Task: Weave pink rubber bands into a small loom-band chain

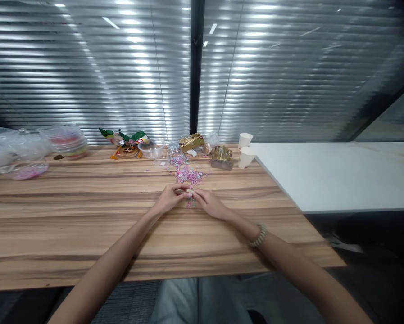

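My left hand [170, 197] and my right hand [206, 201] meet over the middle of the table, fingertips together. Between them they pinch small pink and white links [189, 192], which look like plastic chain pieces; the fingers partly cover them. A few more pink links [188, 204] hang or lie just below the fingertips. Just beyond the hands spreads a loose pile of pink, purple and white links [188, 174]. Behind that pile, a clear tub [177, 158] lies open with more links spilling out. A beaded bracelet [257, 235] circles my right wrist.
The wooden table [87, 234] meets a white table [340, 175] on the right. Along the back stand paper cups [246, 157], gold packages [222, 157], a clear bowl [152, 150], green snack bags [134, 137] and stacked plastic containers [65, 140]. Plastic bags [15, 146] lie far left.
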Demonstrator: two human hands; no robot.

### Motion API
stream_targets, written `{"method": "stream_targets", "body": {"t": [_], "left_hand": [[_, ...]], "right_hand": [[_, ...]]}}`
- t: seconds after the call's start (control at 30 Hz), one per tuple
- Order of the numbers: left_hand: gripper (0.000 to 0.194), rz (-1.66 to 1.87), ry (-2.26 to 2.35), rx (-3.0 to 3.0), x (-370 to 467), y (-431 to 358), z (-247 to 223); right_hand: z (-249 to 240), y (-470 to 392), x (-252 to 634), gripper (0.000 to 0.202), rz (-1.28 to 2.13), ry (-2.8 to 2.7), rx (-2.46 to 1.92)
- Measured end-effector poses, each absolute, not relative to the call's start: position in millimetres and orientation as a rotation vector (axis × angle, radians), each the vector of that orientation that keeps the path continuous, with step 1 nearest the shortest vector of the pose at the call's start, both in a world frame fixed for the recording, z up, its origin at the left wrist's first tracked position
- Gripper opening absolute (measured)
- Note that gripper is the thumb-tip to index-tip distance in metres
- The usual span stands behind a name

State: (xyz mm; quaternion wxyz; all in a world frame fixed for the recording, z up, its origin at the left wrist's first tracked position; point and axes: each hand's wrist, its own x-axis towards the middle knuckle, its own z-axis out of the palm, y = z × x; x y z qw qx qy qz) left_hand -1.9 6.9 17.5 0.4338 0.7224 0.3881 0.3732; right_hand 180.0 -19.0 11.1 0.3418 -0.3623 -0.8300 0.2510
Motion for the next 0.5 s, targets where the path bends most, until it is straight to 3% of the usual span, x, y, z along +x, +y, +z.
{"method": "stream_targets", "body": {"t": [0.2,0.5], "left_hand": [[0.032,0.909,0.967,1.817,0.0,5.3,22.4],[0.026,0.895,0.963,1.961,3.6,2.6,27.9]], "right_hand": [[7.6,-18.8,178.3,0.028,0.58,-2.125,-0.946],[6.8,-20.6,172.0,0.027,0.797,-1.803,-1.008]]}}
